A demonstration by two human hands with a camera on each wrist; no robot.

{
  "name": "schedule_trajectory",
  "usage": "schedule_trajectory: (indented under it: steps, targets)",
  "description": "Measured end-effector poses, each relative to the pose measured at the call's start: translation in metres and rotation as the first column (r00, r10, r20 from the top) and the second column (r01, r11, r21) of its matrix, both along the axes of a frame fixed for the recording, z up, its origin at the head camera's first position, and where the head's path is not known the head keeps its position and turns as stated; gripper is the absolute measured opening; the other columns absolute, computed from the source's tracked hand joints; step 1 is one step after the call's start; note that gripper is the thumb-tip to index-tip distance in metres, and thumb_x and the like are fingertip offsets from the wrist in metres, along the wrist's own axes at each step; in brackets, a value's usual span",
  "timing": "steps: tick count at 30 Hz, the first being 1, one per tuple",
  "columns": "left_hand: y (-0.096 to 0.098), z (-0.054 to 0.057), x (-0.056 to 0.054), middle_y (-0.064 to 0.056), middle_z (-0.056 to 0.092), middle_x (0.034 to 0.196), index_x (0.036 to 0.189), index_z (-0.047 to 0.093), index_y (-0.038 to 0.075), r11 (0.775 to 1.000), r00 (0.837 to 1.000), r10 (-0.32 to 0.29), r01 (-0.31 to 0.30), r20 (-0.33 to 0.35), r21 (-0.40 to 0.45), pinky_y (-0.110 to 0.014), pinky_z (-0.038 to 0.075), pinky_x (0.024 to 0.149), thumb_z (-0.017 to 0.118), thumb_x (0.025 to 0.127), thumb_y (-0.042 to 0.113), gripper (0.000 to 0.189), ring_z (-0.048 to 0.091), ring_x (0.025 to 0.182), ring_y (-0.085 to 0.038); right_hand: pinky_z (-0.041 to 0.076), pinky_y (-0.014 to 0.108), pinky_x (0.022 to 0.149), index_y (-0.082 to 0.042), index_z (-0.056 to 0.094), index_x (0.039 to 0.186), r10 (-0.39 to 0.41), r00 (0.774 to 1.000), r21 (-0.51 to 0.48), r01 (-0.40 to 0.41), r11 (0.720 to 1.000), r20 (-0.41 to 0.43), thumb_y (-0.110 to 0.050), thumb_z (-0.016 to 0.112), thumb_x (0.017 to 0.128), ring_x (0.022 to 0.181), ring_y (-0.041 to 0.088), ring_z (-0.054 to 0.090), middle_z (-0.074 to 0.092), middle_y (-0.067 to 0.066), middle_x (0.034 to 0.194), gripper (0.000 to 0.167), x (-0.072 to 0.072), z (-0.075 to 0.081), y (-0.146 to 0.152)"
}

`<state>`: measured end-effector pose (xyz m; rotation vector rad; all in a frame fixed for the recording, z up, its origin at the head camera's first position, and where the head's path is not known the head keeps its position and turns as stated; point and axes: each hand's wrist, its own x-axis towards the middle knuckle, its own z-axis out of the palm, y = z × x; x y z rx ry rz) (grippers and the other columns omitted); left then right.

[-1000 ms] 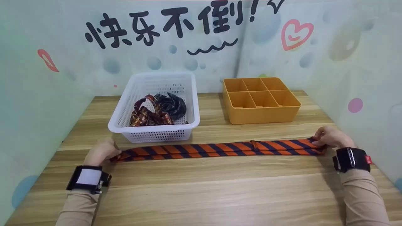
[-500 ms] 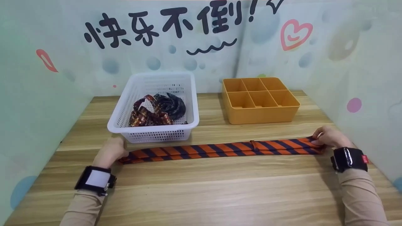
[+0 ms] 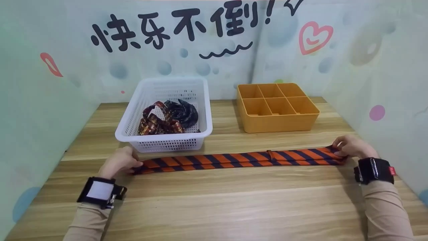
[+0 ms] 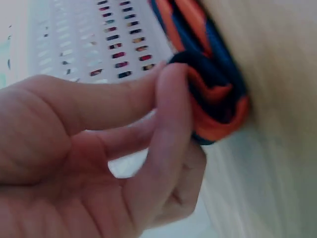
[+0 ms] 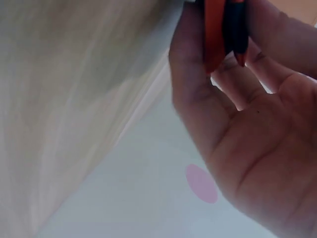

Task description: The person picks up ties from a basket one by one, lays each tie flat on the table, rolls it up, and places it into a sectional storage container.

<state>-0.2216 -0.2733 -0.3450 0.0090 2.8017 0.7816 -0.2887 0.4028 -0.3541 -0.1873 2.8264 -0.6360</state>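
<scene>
1. The person's forearms reach in from the near edge in tan sleeves, with a black wristband on the left wrist and another on the right.
2. The worktop is wood-grained and carries all the items listed below.
3. The left hand pinches the left end of the striped tie between thumb and finger. In the left wrist view, that end shows curled layers of orange and navy, just past the fingertips.
4. The right hand grips the opposite end, thumb on one side and finger on the other. Folded fabric edges show between them in the right wrist view.
5. The striped tie lies lengthwise between the two hands, nearly straight, its right end slightly farther back than its left. A narrow loop crosses it, closer to the right hand.
6. Just beyond the left hand and the tie's left portion stands a white perforated basket. It contains a red-brown patterned cloth and a dark coiled cloth, touching.
7. Beyond the tie's right portion, apart from it, stands a yellow six-compartment box.
8. The back wall bears black characters and a pink heart outline.
</scene>
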Motion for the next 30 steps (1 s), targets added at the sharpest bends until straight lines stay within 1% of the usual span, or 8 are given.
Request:
schedule_trajectory:
  steps: [4, 8, 11, 14, 19, 21, 25, 30]
  targets:
    - [-0.002, 0.001, -0.001, -0.005, 0.056, 0.074, 0.082, 0.061, -0.001, 0.995, 0.999, 0.030, -0.026, 0.038, -0.096, -0.027, 0.046, 0.059, 0.067, 0.082, 0.020, 0.022, 0.054, 0.068, -0.017, 0.044, 0.024, 0.069, 0.012, 0.057, 0.103, 0.014, 1.000, -0.024, -0.014, 1.000, 0.022, -0.001, 0.073, 0.073, 0.082, 0.018, 0.057, 0.064, 0.026, 0.094, 0.036, 0.001, 0.001, 0.001]
    - [-0.001, 0.000, -0.003, 0.003, 0.049, 0.063, 0.069, 0.055, 0.008, 0.998, 0.997, 0.040, -0.037, 0.071, -0.050, -0.023, 0.042, 0.053, 0.068, 0.079, 0.017, 0.019, 0.048, 0.058, -0.011, 0.044, 0.024, 0.068, 0.012, 0.056, 0.103, 0.001, 1.000, -0.034, 0.000, 0.999, 0.023, 0.000, 0.072, 0.073, 0.081, 0.017, 0.057, 0.064, 0.027, 0.094, 0.036, 0.002, 0.002, 0.000]
    - [-0.002, -0.001, -0.004, 0.007, 0.041, 0.055, 0.061, 0.049, 0.013, 0.999, 0.997, 0.032, -0.029, 0.077, -0.038, -0.020, 0.033, 0.048, 0.068, 0.077, 0.015, 0.024, 0.038, 0.050, -0.008, 0.043, 0.023, 0.067, 0.013, 0.056, 0.101, -0.016, 1.000, -0.025, 0.016, 1.000, 0.011, -0.001, 0.073, 0.072, 0.079, 0.017, 0.057, 0.064, 0.027, 0.092, 0.036, 0.003, 0.002, 0.000]
    - [-0.002, -0.001, -0.005, 0.005, 0.042, 0.058, 0.070, 0.050, 0.009, 0.999, 0.994, 0.050, -0.049, 0.092, -0.015, -0.020, 0.034, 0.047, 0.067, 0.078, 0.013, 0.019, 0.038, 0.050, -0.008, 0.042, 0.023, 0.067, 0.013, 0.057, 0.100, -0.023, 1.000, -0.005, 0.023, 1.000, 0.001, -0.003, 0.074, 0.071, 0.079, 0.020, 0.058, 0.063, 0.028, 0.092, 0.037, 0.003, 0.002, -0.001]
    - [0.000, -0.004, -0.005, -0.012, 0.054, 0.081, 0.096, 0.049, -0.003, 0.998, 0.998, 0.040, -0.037, 0.050, -0.056, -0.029, 0.045, 0.061, 0.064, 0.081, 0.013, 0.027, 0.054, 0.072, -0.022, 0.042, 0.024, 0.066, 0.012, 0.057, 0.099, -0.019, 1.000, 0.018, 0.019, 1.000, 0.009, -0.005, 0.075, 0.072, 0.076, 0.020, 0.057, 0.063, 0.023, 0.086, 0.036, 0.004, 0.004, -0.004]
    - [0.002, -0.006, -0.005, -0.016, 0.056, 0.085, 0.096, 0.049, -0.003, 0.996, 1.000, 0.023, -0.022, 0.011, -0.091, -0.034, 0.047, 0.066, 0.063, 0.081, 0.013, 0.026, 0.056, 0.079, -0.028, 0.042, 0.025, 0.065, 0.012, 0.057, 0.098, -0.013, 1.000, 0.019, 0.013, 1.000, 0.008, -0.005, 0.074, 0.072, 0.074, 0.017, 0.055, 0.064, 0.020, 0.084, 0.036, 0.004, 0.003, -0.005]
    - [0.006, -0.010, -0.006, -0.018, 0.057, 0.083, 0.088, 0.050, -0.001, 0.990, 0.998, 0.021, -0.029, -0.060, -0.135, -0.042, 0.049, 0.069, 0.065, 0.076, 0.011, 0.022, 0.056, 0.081, -0.034, 0.042, 0.025, 0.064, 0.012, 0.058, 0.097, -0.006, 1.000, 0.025, 0.007, 1.000, -0.004, -0.006, 0.075, 0.072, 0.071, 0.014, 0.053, 0.063, 0.016, 0.080, 0.036, 0.004, 0.003, -0.006]
    - [0.010, -0.013, -0.003, -0.017, 0.059, 0.076, 0.082, 0.054, -0.001, 0.996, 0.987, 0.026, -0.039, -0.161, -0.083, -0.034, 0.046, 0.058, 0.063, 0.064, 0.004, 0.021, 0.056, 0.072, -0.031, 0.042, 0.023, 0.066, 0.011, 0.059, 0.098, -0.019, 1.000, 0.042, 0.019, 0.999, -0.014, -0.008, 0.077, 0.071, 0.074, 0.014, 0.053, 0.063, 0.020, 0.087, 0.038, 0.005, 0.003, -0.006]
